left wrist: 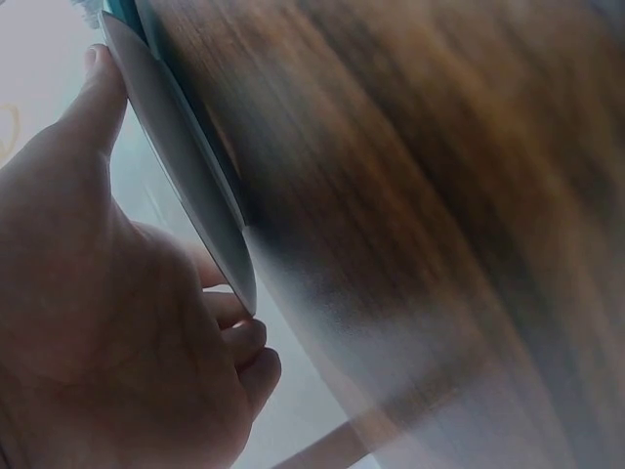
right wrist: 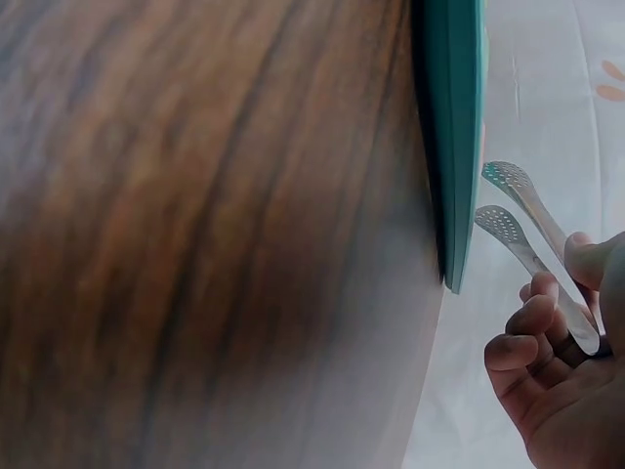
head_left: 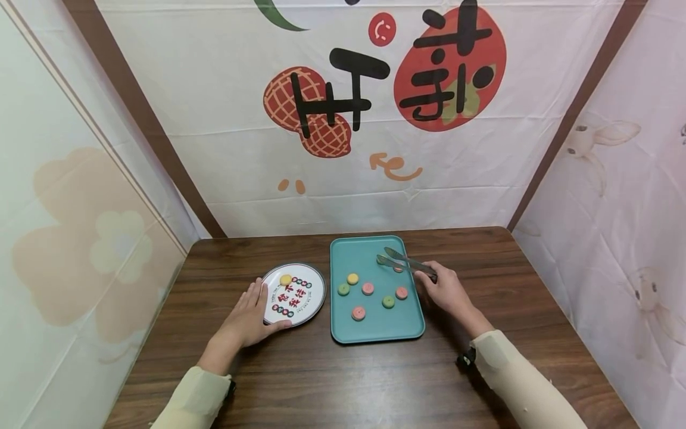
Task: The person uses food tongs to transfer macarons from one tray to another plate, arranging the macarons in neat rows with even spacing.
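Note:
My left hand (head_left: 246, 316) rests along the left rim of a round white plate (head_left: 316, 292) with red lettering. Its fingers lie fairly straight and its thumb stretches along the near rim. One yellow macaron (head_left: 286, 279) sits on the plate. With my right hand (head_left: 447, 291) I hold metal food tongs (right wrist: 527, 256) with perforated tips. Their two arms are spread over the far right part of a teal tray (head_left: 356, 253). A green macaron (head_left: 380, 260) shows at the tips, and a pink macaron (head_left: 398, 269) is partly hidden beneath the tongs; whether the tips touch either, I cannot tell.
Several more macarons lie scattered on the tray, among them a yellow macaron (head_left: 352, 278), a green macaron (head_left: 388, 302) and a pink macaron (head_left: 358, 313). Plate and tray stand side by side on a brown wooden table (head_left: 343, 381). Printed cloth walls (head_left: 241, 179) enclose its back and sides.

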### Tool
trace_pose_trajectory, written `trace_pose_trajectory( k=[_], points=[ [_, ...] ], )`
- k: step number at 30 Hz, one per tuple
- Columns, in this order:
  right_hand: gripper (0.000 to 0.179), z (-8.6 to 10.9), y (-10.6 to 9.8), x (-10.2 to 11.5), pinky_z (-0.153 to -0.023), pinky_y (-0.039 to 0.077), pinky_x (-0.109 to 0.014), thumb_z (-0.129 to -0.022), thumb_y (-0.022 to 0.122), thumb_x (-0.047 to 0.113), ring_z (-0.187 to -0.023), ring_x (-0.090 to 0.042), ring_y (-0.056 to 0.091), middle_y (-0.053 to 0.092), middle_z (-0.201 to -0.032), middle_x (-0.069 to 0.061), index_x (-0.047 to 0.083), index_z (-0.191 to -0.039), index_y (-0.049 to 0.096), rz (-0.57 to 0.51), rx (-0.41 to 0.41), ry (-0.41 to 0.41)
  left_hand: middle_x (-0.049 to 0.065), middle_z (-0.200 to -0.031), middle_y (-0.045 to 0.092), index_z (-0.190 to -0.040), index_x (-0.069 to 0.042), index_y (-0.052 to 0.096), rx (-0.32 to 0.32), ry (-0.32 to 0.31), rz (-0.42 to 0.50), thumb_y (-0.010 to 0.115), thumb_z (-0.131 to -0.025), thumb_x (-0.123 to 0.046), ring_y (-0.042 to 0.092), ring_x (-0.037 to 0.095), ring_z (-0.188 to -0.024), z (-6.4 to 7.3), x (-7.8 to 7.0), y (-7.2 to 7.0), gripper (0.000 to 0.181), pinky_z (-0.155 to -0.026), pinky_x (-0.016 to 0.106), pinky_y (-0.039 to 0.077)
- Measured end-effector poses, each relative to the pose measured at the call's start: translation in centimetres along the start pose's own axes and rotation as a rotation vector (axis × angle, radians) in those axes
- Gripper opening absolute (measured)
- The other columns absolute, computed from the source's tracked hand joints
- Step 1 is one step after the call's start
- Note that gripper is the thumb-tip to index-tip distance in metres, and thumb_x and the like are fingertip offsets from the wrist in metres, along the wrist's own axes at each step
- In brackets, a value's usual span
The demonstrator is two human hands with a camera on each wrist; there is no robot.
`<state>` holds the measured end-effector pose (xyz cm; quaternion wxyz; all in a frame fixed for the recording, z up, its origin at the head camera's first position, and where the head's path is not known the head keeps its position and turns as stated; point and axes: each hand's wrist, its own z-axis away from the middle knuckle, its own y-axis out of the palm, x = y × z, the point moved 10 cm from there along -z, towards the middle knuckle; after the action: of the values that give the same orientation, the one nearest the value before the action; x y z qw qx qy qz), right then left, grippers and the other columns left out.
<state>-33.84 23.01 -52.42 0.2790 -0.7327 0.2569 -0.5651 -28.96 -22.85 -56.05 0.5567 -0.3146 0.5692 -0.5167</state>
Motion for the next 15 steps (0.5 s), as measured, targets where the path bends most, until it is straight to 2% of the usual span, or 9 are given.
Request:
trace_pose_trajectory(
  k=[15],
  points=[
    [0.036,-0.28,0.52,0.19,-0.059,0.047,-0.034,-0.109,0.068,0.029,-0.062,-0.017,0.053,0.061,-0.076,-0.002,0.002,-0.132,0.068,-0.011,0.041,0.011,0.036,-0.174,0.004,-0.165,0.015,0.012,0.021,-0.007,0.002,0.064,-0.094,-0.078,0.007,0.052,-0.162,-0.09,0.03,-0.22,0.128,-0.132,0.062,0.012]
  ],
)
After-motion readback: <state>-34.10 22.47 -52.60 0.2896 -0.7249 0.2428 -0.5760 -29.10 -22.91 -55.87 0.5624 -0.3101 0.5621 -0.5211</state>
